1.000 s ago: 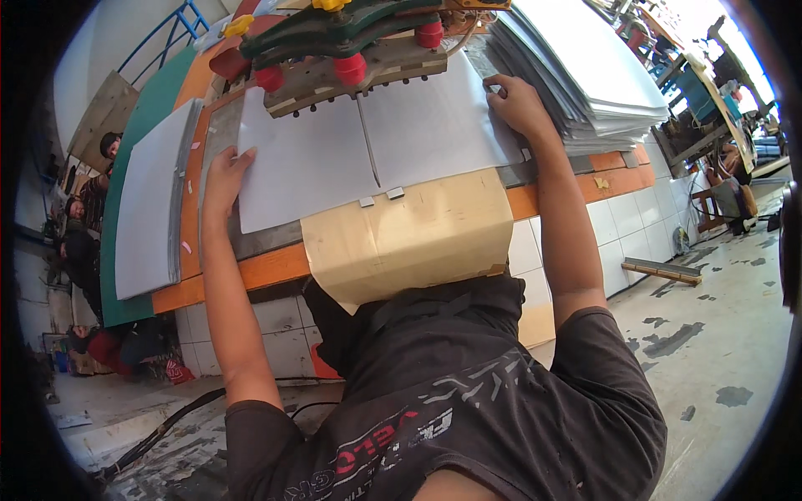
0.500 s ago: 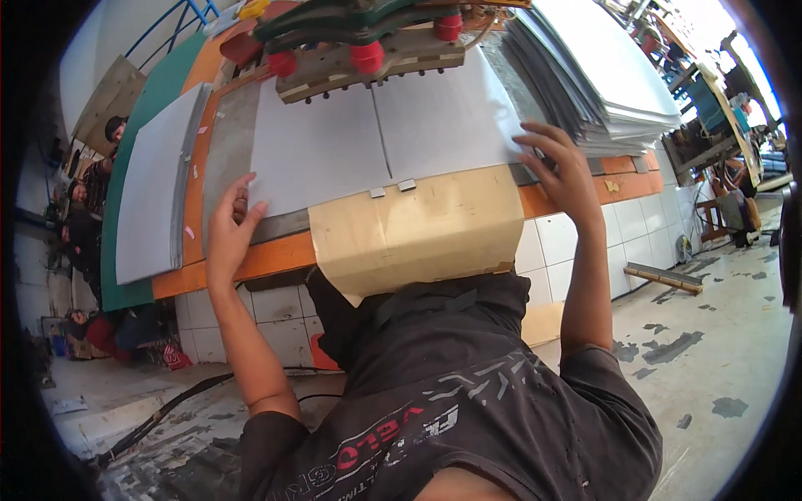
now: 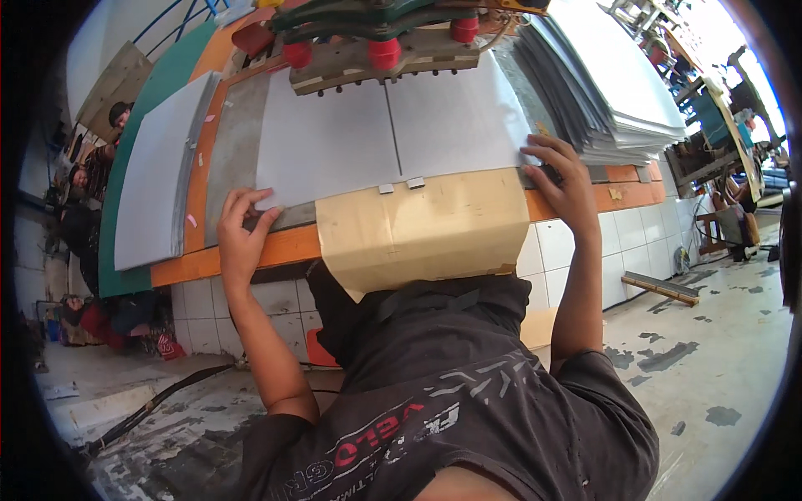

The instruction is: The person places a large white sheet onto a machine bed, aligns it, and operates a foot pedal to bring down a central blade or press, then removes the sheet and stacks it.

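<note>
A white sheet (image 3: 326, 142) lies on a grey metal plate (image 3: 230, 142), with a thin dark strip (image 3: 393, 129) running down its middle. My left hand (image 3: 244, 234) is closed at the sheet's near left corner, thumb and fingertips around it. At the near right corner my right hand (image 3: 566, 179) has its bent fingers and thumb around the sheet's edge. Two small pale blocks (image 3: 401, 186) sit at the sheet's near edge, on a yellowish card (image 3: 426, 221) that hangs over the table front. Fingers partly hide both corners.
Above the sheet's far side hangs a green press head (image 3: 384, 29) with red knobs and a wooden bar (image 3: 384, 63). Stacked white sheets stand at the right (image 3: 618, 75), and another stack (image 3: 159, 167) lies at the left. The table has an orange edge (image 3: 192, 269). Several people are at the far left.
My left hand has moved in to the sheet's left corner and its fingers have bent more. My right hand has shifted slightly down at the right corner. The view has moved a little.
</note>
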Demonstrator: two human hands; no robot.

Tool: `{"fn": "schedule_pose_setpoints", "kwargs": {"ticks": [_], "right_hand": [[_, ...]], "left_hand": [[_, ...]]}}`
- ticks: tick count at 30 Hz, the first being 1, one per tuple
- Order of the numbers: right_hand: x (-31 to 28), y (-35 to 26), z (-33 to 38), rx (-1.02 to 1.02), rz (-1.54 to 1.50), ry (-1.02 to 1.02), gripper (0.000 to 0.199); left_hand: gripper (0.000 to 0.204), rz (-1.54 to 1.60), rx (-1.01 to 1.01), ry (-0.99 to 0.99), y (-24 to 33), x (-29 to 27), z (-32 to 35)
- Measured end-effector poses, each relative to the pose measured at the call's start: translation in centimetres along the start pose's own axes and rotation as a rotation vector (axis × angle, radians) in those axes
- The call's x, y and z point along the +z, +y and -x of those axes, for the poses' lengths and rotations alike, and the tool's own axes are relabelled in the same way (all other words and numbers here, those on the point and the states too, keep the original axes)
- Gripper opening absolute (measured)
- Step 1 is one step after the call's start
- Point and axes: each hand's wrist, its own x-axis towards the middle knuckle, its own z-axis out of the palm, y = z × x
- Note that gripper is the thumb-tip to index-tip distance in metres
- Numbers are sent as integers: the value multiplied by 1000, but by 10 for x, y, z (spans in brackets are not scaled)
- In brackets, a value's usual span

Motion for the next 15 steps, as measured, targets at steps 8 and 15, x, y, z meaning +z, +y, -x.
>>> {"fn": "schedule_pose_setpoints", "kwargs": {"ticks": [8, 15], "right_hand": [[1, 11, -64, 103, 52, -45, 30], [46, 82, -179, 154, 388, -230, 49]], "left_hand": [[26, -2, 26, -6, -4, 3, -1], [24, -19, 33, 3, -2, 3, -2]]}}
